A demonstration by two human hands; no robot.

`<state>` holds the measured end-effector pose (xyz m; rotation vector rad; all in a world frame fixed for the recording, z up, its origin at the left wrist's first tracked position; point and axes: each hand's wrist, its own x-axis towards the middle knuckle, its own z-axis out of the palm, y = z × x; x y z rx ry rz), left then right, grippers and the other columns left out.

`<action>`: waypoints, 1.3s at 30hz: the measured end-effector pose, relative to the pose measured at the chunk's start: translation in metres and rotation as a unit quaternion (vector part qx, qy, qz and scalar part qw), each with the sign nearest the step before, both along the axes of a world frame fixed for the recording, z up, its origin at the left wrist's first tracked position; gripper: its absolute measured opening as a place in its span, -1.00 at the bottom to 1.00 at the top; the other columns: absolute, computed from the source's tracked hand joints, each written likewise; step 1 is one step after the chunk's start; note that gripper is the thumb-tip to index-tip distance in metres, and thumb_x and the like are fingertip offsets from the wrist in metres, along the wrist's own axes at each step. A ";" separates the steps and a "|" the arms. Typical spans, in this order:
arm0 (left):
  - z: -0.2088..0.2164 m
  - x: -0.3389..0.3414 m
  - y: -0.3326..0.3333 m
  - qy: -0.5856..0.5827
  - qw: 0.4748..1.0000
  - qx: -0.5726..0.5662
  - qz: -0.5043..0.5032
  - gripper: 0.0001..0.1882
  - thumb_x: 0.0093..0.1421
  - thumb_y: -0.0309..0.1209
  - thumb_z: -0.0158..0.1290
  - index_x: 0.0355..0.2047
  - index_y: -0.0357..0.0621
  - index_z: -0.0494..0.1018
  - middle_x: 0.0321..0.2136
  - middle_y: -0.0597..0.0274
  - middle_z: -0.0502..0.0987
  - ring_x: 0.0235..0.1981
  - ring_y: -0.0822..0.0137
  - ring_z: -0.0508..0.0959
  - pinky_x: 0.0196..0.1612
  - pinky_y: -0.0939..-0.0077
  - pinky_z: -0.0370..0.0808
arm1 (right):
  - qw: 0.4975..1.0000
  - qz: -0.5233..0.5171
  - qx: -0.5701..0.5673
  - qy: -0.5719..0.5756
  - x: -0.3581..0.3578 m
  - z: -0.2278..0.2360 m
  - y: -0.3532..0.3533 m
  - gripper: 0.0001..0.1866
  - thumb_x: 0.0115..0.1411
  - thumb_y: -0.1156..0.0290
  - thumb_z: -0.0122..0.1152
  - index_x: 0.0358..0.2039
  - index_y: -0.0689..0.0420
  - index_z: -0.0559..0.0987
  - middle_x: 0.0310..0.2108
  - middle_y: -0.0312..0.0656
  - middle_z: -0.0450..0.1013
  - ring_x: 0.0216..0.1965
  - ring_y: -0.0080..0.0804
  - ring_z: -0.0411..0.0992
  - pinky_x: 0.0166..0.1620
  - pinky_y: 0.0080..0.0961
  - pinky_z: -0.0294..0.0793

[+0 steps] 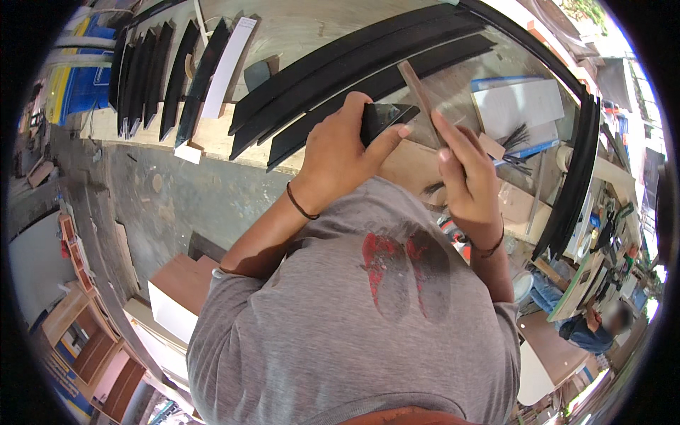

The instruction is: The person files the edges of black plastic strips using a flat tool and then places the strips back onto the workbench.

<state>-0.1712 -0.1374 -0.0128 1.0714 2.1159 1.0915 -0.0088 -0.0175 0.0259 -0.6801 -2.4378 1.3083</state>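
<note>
My left hand (343, 145) is closed around a black strip of moulding (382, 119), its cut end facing to the right. A flat, thin brownish stick (419, 98), smeared by motion, slants upward from my right hand (465, 170). The fingers of that hand are wrapped round its lower part. The stick stands close beside the end of the black strip; whether they touch I cannot tell. Beyond both hands, long black mouldings (340, 78) lie across the workbench (290, 25).
Shorter black strips (170, 78) and a white strip (228, 69) lie at the left of the bench. White sheets (519, 106) and black bristles (518, 138) are to the right. More black mouldings (572, 180) run down the right edge. Another person (591, 329) is at lower right.
</note>
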 end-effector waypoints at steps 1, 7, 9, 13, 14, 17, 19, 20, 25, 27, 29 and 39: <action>-0.003 0.000 -0.001 0.026 1.000 0.017 0.007 -0.51 0.15 -0.06 0.20 -0.20 -0.23 0.33 -0.60 0.05 0.45 -0.59 0.21 0.49 -0.51 0.38 0.37 | 1.000 -0.003 0.001 0.001 0.001 0.002 0.001 -0.55 0.22 0.56 0.00 0.16 0.20 0.41 -0.22 0.03 0.43 -0.27 -0.19 0.42 -0.14 -0.47 0.39; -0.012 0.004 -0.002 0.064 0.996 0.057 0.032 -0.42 0.09 -0.09 0.27 -0.13 -0.24 0.27 -0.57 0.01 0.46 -0.56 0.17 0.51 -0.48 0.38 0.42 | 0.999 0.033 0.004 0.013 0.021 0.005 -0.003 -0.56 0.23 0.56 0.00 0.14 0.21 0.43 -0.22 0.03 0.42 -0.27 -0.20 0.42 -0.15 -0.49 0.38; -0.013 0.005 -0.001 0.052 0.997 0.059 0.023 -0.41 0.08 -0.10 0.27 -0.12 -0.25 0.26 -0.56 0.00 0.46 -0.55 0.16 0.52 -0.47 0.38 0.43 | 1.000 0.016 -0.014 0.007 0.013 0.007 -0.009 -0.57 0.22 0.57 0.00 0.13 0.22 0.43 -0.21 0.04 0.42 -0.27 -0.19 0.43 -0.15 -0.48 0.38; -0.014 0.008 -0.003 0.063 0.996 0.054 0.028 -0.40 0.07 -0.10 0.29 -0.13 -0.27 0.26 -0.55 -0.01 0.48 -0.54 0.14 0.53 -0.46 0.36 0.43 | 0.999 -0.007 -0.042 -0.015 0.003 0.008 0.004 -0.57 0.22 0.57 0.01 0.13 0.22 0.44 -0.22 0.04 0.42 -0.26 -0.18 0.44 -0.15 -0.47 0.39; -0.013 0.008 -0.003 0.071 0.996 0.051 0.036 -0.39 0.06 -0.10 0.29 -0.13 -0.27 0.26 -0.55 0.00 0.48 -0.54 0.13 0.53 -0.47 0.36 0.43 | 1.000 0.008 -0.026 0.001 0.008 0.009 0.005 -0.57 0.22 0.57 0.01 0.13 0.21 0.44 -0.23 0.04 0.42 -0.27 -0.18 0.44 -0.15 -0.47 0.39; -0.015 0.008 -0.005 0.083 0.993 0.072 0.048 -0.39 0.06 -0.10 0.29 -0.13 -0.27 0.26 -0.54 0.00 0.48 -0.54 0.13 0.53 -0.47 0.34 0.43 | 0.999 0.039 -0.021 0.011 0.022 0.009 -0.002 -0.57 0.22 0.57 0.02 0.13 0.20 0.44 -0.23 0.04 0.42 -0.29 -0.20 0.43 -0.17 -0.48 0.39; -0.018 0.009 -0.006 0.067 0.995 0.067 0.037 -0.39 0.05 -0.11 0.30 -0.13 -0.27 0.26 -0.54 0.00 0.48 -0.54 0.14 0.53 -0.47 0.35 0.43 | 0.998 0.051 -0.034 0.005 0.022 0.009 -0.003 -0.57 0.21 0.56 0.03 0.13 0.21 0.44 -0.23 0.04 0.42 -0.29 -0.21 0.43 -0.18 -0.49 0.39; -0.019 0.009 -0.006 0.051 0.996 0.062 0.025 -0.39 0.05 -0.12 0.30 -0.12 -0.27 0.25 -0.54 0.00 0.48 -0.54 0.15 0.53 -0.46 0.36 0.43 | 0.998 0.050 -0.035 -0.017 0.017 0.011 -0.001 -0.57 0.22 0.56 0.04 0.13 0.22 0.44 -0.23 0.04 0.42 -0.29 -0.23 0.43 -0.18 -0.50 0.39; -0.017 0.010 -0.012 0.045 0.998 0.047 0.016 -0.39 0.04 -0.15 0.32 -0.12 -0.28 0.24 -0.54 0.03 0.48 -0.55 0.22 0.51 -0.46 0.41 0.43 | 0.997 0.027 -0.072 -0.029 0.012 0.011 0.007 -0.58 0.20 0.54 0.06 0.11 0.25 0.44 -0.23 0.04 0.43 -0.29 -0.24 0.45 -0.19 -0.49 0.40; -0.018 0.009 -0.013 0.047 0.997 0.055 0.029 -0.39 0.04 -0.16 0.32 -0.12 -0.28 0.24 -0.54 0.04 0.48 -0.55 0.24 0.50 -0.46 0.43 0.43 | 0.996 0.060 -0.056 -0.021 0.020 0.016 0.004 -0.58 0.20 0.54 0.05 0.11 0.25 0.44 -0.22 0.05 0.44 -0.28 -0.24 0.46 -0.19 -0.48 0.40; -0.019 0.010 -0.013 0.030 0.998 0.058 0.016 -0.38 0.05 -0.16 0.32 -0.12 -0.29 0.23 -0.54 0.05 0.48 -0.55 0.30 0.49 -0.47 0.44 0.43 | 0.995 0.090 -0.041 -0.014 0.022 0.017 0.002 -0.58 0.20 0.54 0.05 0.10 0.25 0.45 -0.21 0.06 0.44 -0.28 -0.23 0.46 -0.19 -0.47 0.41; -0.019 0.009 -0.015 0.019 0.998 0.053 0.025 -0.39 0.05 -0.18 0.32 -0.12 -0.27 0.22 -0.52 0.05 0.49 -0.54 0.33 0.51 -0.48 0.47 0.43 | 0.996 0.069 -0.052 -0.016 0.028 0.015 -0.005 -0.56 0.19 0.57 0.05 0.13 0.22 0.44 -0.28 0.01 0.41 -0.35 -0.24 0.41 -0.24 -0.48 0.38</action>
